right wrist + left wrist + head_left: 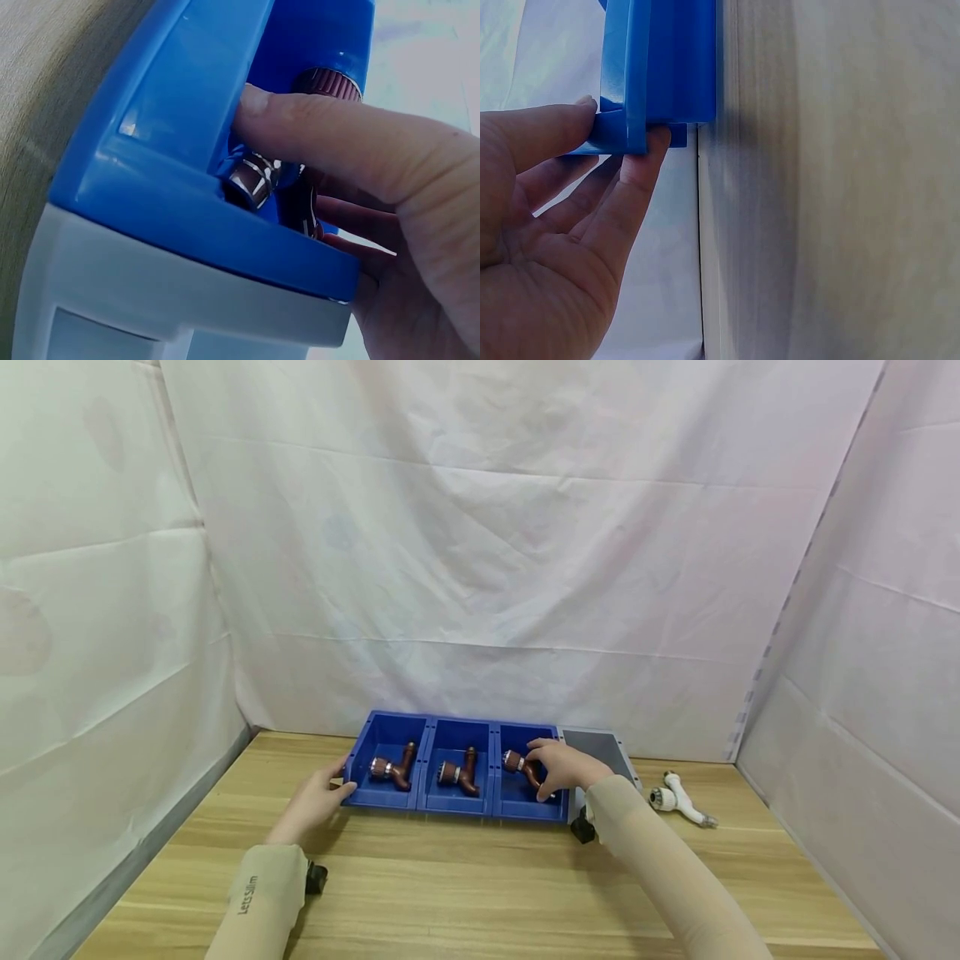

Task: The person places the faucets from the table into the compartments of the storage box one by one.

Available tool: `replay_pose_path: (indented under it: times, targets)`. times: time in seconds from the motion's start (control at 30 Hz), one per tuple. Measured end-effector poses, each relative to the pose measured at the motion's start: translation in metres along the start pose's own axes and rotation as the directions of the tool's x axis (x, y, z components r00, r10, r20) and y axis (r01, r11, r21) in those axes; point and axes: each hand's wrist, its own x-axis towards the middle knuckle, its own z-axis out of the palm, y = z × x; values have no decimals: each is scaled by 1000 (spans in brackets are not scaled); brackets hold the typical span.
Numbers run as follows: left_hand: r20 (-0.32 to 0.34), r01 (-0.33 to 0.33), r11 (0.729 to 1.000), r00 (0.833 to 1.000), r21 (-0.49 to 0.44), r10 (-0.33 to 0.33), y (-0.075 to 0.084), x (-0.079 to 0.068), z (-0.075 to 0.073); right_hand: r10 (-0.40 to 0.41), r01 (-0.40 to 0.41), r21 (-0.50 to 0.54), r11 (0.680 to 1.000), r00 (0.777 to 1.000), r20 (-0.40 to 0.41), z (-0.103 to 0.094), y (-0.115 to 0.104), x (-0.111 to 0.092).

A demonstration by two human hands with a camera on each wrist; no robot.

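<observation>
At the left end of the row of blue bins (453, 806), my left hand (315, 797) pinches the outer rim (635, 90) between thumb and fingers. My right hand (566, 767) reaches into the right-hand blue bin, thumb and fingers spread around a brown tap (513, 761) with a ridged knob. In the right wrist view the thumb lies along the bin's wall (187, 82), above the tap's metal-banded end (253, 180); the other fingertips are partly hidden. Two similar brown taps lie in the left bin (401, 774) and the middle bin (468, 774), one in each.
A grey bin (596, 743) adjoins the blue row on the right, partly covered by my right hand and sleeve. Farther right, a white tap (678, 797) lies on the wooden table (450, 893). White cloth (480, 568) hangs behind and on both sides.
</observation>
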Motion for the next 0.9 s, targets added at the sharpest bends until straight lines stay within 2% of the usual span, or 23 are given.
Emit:
replay_pose_path:
  times: [0.4, 0.9]
  targets:
    - [2, 8, 1000, 1000, -2, -8, 0, 1, -1, 10, -10, -28, 1000, 1000, 6, 1, -2, 1]
    - [-1, -6, 1000, 1000, 10, 6, 2, 0, -1, -37, 37, -87, 996, 999, 3, 2, 0, 2]
